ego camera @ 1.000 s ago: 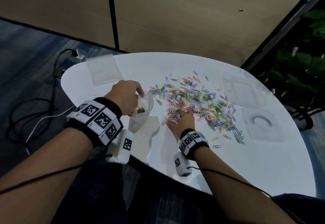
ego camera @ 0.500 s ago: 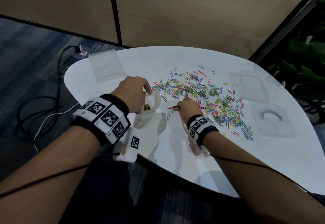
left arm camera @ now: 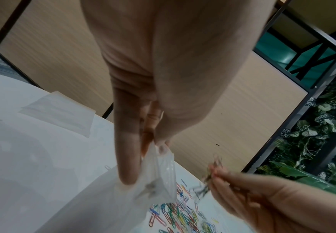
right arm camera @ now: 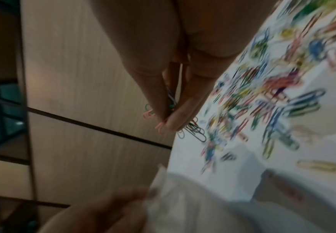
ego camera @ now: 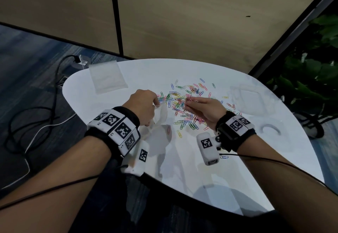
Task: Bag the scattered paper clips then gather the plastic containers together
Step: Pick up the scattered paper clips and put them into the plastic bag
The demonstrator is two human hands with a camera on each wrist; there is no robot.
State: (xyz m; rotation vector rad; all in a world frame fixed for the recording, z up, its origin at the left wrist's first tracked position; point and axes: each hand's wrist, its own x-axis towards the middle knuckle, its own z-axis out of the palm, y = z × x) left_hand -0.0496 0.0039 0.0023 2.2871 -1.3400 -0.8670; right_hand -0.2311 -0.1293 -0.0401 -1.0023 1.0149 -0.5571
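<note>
Both bare forearms reach forward over the table, each wrist wrapped in a black band with white marker tiles and a small white camera block below. The left hand (ego camera: 142, 107) is knuckles-up, thumb and fingers (left arm camera: 128, 157) pinching the rim of a clear bag (ego camera: 161, 117). The right hand (ego camera: 206, 109) is raised just beside it, turned on its side, its fingertips (right arm camera: 171, 121) bunched together on a small cluster of paper clips (left arm camera: 212, 171).

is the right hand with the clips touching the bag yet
Apart. The left wrist view shows table and wall between the right hand, pinching a bunch of clips, and the bag held by the left hand.
</note>
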